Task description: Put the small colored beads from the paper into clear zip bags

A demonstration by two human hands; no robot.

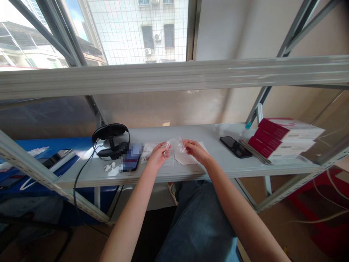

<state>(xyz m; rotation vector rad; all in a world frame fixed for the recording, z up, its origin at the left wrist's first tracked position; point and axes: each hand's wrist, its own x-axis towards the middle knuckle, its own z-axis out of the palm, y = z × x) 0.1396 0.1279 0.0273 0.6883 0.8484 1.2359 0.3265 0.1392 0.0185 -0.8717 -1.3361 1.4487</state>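
Between my hands, just above the shelf, is a clear plastic zip bag [176,143] with a red line along its top edge. My left hand [160,154] is closed on the bag's left side, its fingertips pinched together. At the bag's right edge, my right hand [195,149] pinches the plastic near the red line. What the bag contains, if anything, I cannot make out. Under and beside my left hand lie more clear plastic bags [147,150]. A white sheet of paper [185,158] lies flat beneath my right hand.
A phone with a lit screen [132,158], white earbuds [109,166] and a black headset [111,142] with a cable sit left. To the right are a black phone [236,147] and stacked magenta-and-white boxes [283,138]. A metal beam [174,77] crosses above the shelf.
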